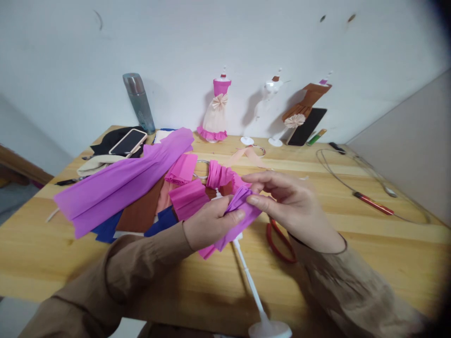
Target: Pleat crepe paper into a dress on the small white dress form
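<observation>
Left hand [211, 226] fingers [234, 216] closed, thumb pressing the purple pleated paper [243, 212] from its left end. Right hand [294, 206] fingers [256, 200] narrow, thumb and forefinger pinching the same paper at its upper right edge; the other fingers stretch out above it. The paper is held between both hands, just above the table [352, 263], near the front centre, folded fan-like and tilted down to the left. Both sleeves are tan.

A white stand [248, 274] lies slanted under the hands, its top hidden behind the held paper, its round base at the bottom edge of the view. Red scissors [278, 244] lie on the table just under the right wrist, partly covered.

Left of the hands: 3 pink pleated pieces [188, 197], a long purple sheet [123, 183], and brown paper [141, 212] and blue paper [105, 230] under it. Further back left, a phone [127, 142] rests on dark cloth, and a grey bottle [139, 102] stands upright by the wall.

Along the wall are 3 small mannequins: a pink dress mannequin [216, 110], a bare white mannequin [271, 89] and a brown dress mannequin [303, 105], the last leaning. A black board [306, 126] is behind it. Right side: a thin cable [331, 166] and a red-handled tool [373, 203], well apart from the hands.
</observation>
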`<action>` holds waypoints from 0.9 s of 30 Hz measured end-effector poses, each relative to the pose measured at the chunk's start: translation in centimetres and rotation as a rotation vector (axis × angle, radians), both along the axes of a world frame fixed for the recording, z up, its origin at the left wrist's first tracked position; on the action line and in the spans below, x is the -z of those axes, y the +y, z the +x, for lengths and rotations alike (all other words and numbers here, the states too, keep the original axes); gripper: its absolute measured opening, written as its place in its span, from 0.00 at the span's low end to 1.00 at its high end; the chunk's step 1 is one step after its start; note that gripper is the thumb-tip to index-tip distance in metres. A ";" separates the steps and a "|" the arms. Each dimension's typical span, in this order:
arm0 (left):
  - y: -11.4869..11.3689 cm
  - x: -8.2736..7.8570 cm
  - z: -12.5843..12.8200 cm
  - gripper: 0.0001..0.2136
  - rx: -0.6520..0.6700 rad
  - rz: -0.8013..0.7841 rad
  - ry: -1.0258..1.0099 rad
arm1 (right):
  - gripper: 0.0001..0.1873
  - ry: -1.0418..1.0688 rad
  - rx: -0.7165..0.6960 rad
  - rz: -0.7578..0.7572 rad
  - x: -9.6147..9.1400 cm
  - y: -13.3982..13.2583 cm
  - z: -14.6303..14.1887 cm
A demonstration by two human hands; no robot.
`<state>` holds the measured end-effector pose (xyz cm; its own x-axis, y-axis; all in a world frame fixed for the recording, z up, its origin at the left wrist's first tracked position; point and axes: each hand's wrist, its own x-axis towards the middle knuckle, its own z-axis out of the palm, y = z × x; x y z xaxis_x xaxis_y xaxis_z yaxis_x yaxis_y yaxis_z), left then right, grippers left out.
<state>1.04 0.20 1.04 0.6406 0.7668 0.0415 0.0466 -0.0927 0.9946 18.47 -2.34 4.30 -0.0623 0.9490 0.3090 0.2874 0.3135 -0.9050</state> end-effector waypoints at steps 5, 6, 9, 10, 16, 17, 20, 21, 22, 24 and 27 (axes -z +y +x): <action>-0.4 0.0 0.2 0.08 0.000 -0.019 -0.030 | 0.12 -0.010 0.008 0.023 0.3 -0.2 -0.4; -0.4 0.0 0.2 0.08 0.003 -0.057 -0.040 | 0.13 -0.008 0.008 0.028 0.4 -0.3 -0.5; -0.4 -0.4 0.3 0.10 -0.039 -0.269 -0.137 | 0.18 0.080 0.084 0.091 0.6 0.0 -0.2; -0.3 -0.5 0.4 0.12 -0.090 -0.352 -0.207 | 0.20 0.137 0.121 0.124 0.6 0.1 0.0; 0.5 -1.1 0.7 0.10 -0.499 -0.505 -0.509 | 0.32 0.371 0.017 -0.151 1.4 1.1 0.2; 0.5 -1.3 0.7 0.08 -0.549 -0.479 -0.504 | 0.35 0.364 -0.025 -0.228 1.7 1.1 -0.2; 0.5 -2.1 0.2 0.03 -0.609 -0.419 -0.462 | 0.43 0.321 -0.085 -0.373 2.9 0.7 -2.1; 0.5 -2.4 0.0 0.02 -0.608 -0.410 -0.450 | 0.45 0.325 -0.085 -0.399 3.3 0.5 -2.7; 0.4 -2.6 -0.1 0.03 -0.602 -0.405 -0.439 | 0.46 0.328 -0.083 -0.414 3.7 0.4 -3.2; 0.3 -2.7 -0.2 0.03 -0.589 -0.396 -0.422 | 0.43 0.304 -0.063 -0.373 4.2 0.2 -3.9; 0.5 -2.1 0.1 0.03 -0.628 -0.423 -0.453 | 0.37 0.115 0.034 -0.170 4.7 -0.1 -4.3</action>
<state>1.19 0.67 3.13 0.0861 0.9803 -0.1777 -0.4415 0.1975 0.8753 14.21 -2.42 -0.41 -0.0025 0.9891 0.1470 0.1871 0.1449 -0.9716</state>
